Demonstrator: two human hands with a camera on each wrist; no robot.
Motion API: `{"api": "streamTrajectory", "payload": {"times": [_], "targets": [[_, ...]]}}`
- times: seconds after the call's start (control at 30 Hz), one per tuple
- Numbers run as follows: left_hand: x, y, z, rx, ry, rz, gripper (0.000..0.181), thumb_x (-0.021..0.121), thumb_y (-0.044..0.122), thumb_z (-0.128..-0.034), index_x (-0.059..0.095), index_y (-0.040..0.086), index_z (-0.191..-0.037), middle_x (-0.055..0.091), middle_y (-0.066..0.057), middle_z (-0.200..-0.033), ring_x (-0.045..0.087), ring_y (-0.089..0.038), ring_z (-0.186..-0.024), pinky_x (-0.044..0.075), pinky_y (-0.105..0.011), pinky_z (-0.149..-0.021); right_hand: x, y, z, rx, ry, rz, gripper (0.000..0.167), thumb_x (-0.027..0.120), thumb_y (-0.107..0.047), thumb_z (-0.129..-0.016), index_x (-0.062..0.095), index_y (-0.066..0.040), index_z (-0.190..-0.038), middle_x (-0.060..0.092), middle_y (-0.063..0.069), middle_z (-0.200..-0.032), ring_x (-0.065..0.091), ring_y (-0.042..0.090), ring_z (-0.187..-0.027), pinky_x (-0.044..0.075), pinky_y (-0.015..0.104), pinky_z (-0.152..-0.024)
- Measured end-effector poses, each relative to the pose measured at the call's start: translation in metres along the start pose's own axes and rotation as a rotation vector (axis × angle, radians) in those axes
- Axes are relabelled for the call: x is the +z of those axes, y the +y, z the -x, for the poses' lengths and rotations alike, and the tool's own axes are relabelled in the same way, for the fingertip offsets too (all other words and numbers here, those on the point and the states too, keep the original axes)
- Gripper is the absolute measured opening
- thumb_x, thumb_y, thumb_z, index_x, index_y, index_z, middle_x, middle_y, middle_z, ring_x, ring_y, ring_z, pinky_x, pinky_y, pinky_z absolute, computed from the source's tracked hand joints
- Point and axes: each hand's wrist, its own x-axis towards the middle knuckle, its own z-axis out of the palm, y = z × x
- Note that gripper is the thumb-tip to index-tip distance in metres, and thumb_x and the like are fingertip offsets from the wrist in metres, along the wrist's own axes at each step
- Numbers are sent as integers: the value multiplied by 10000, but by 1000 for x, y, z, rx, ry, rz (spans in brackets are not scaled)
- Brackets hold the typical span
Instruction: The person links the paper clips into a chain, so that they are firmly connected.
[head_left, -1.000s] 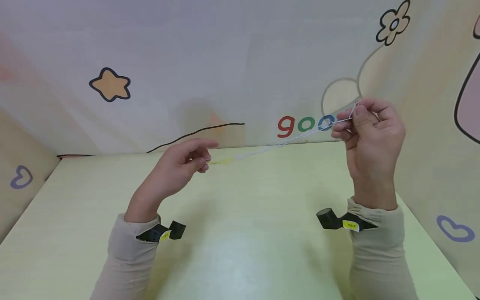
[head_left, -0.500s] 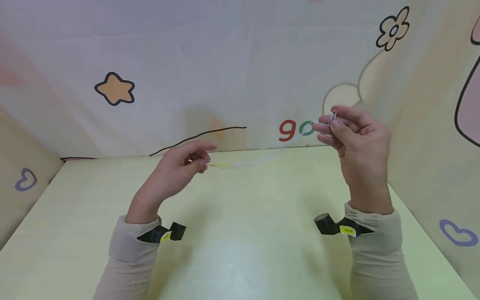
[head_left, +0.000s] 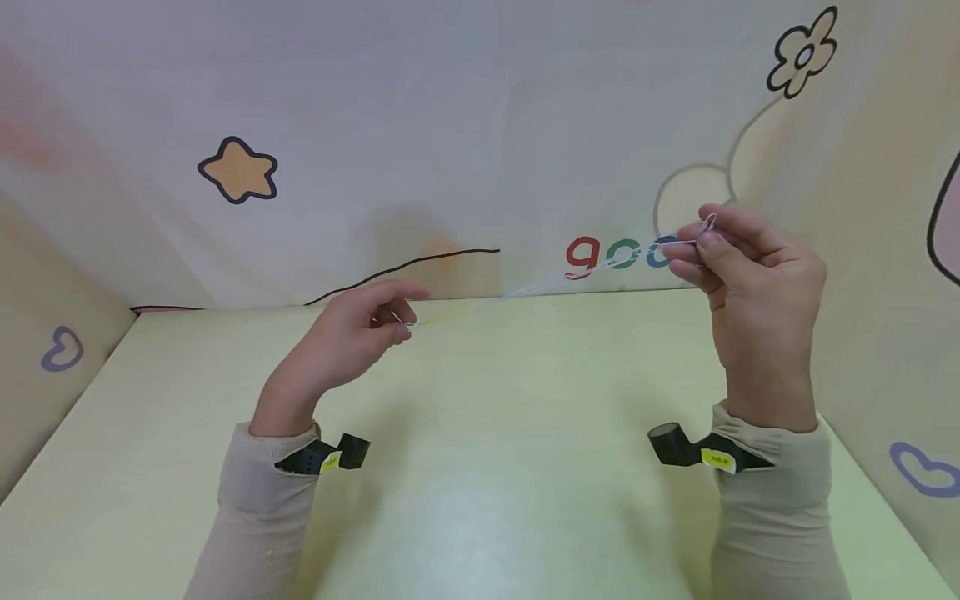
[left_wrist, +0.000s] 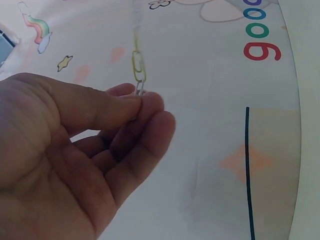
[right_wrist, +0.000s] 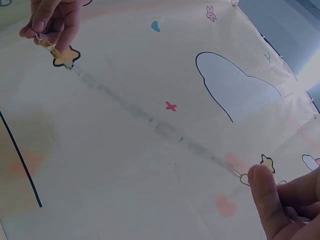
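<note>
A chain of linked paper clips (right_wrist: 165, 131) stretches in the air between both hands, its middle blurred. My left hand (head_left: 348, 337) pinches a white paper clip at one end between thumb and fingers. Beside that clip, a yellow paper clip (left_wrist: 138, 67) is linked on in the left wrist view. At the other end, higher up on the right, my right hand (head_left: 768, 292) pinches a white paper clip (head_left: 707, 225) between thumb and index finger. The other right fingers are spread loosely behind the chain. Both hands are above the table, and the thumbs partly hide the end clips.
A pale yellow-green table (head_left: 480, 467) lies below the hands. Behind it hangs a light cloth backdrop (head_left: 375, 108) printed with a star, a flower and coloured letters. Cloth panels also stand at the left and right sides. Each sleeve cuff carries a black wrist camera (head_left: 671, 444).
My right hand moved left and the chain sagged, then the hand went back right and the chain straightened. The left hand stayed nearly in place, pinching its end throughout.
</note>
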Motion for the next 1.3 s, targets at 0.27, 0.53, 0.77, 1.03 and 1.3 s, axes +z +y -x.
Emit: {"api": "streamTrajectory", "payload": {"times": [0.27,0.53,0.77,1.03,1.3], "targets": [[1,5,-5,-34,-6,42,266,608,38,-972,677,90,-1223,655,-70,-940,630,-231,-853,491,-399,-783,-12,-6,0,-45,27,92,313,770,51,-848,639,168,-1107,680,216,-885,652,269,-714,576,290,-587],[1,8,-1,48,74,103,227,604,8,-983,675,62,-1191,635,-86,-1015,615,-202,-922,499,-377,-825,14,17,18,-42,-146,399,130,675,-7,-955,706,63,-1060,634,110,-826,578,226,-760,522,243,-713],[14,20,-1,187,118,262,243,627,-32,-947,682,30,-1176,626,-87,-942,610,-218,-861,520,-307,-753,49,52,42,123,-351,575,114,632,-25,-992,664,51,-1071,605,103,-892,565,215,-779,530,255,-732],[27,29,0,253,148,370,256,654,-41,-933,660,6,-1185,636,-111,-897,650,-257,-789,569,-380,-753,69,75,59,314,-434,496,145,626,28,-978,681,93,-1095,619,193,-888,613,234,-741,591,340,-664],[30,38,5,282,151,360,299,653,-70,-923,639,8,-1211,649,-122,-902,655,-231,-816,560,-337,-754,78,75,64,329,-435,511,150,611,67,-967,630,49,-1115,639,209,-915,649,253,-724,601,398,-683]]}}
